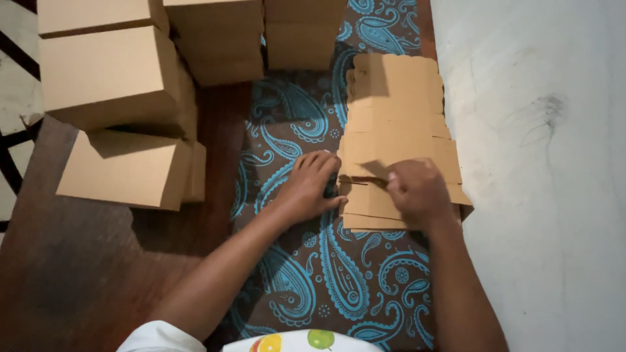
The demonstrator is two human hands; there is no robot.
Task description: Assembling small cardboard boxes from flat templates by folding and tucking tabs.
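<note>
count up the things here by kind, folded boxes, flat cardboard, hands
Folded cardboard boxes: 6 in view, some cut off by the frame edge
Stack of flat cardboard blanks: 1 (the sheets in it are too close to count)
Hands: 2, left hand and right hand, both on the stack
Patterned cloth: 1
Total: 10
</note>
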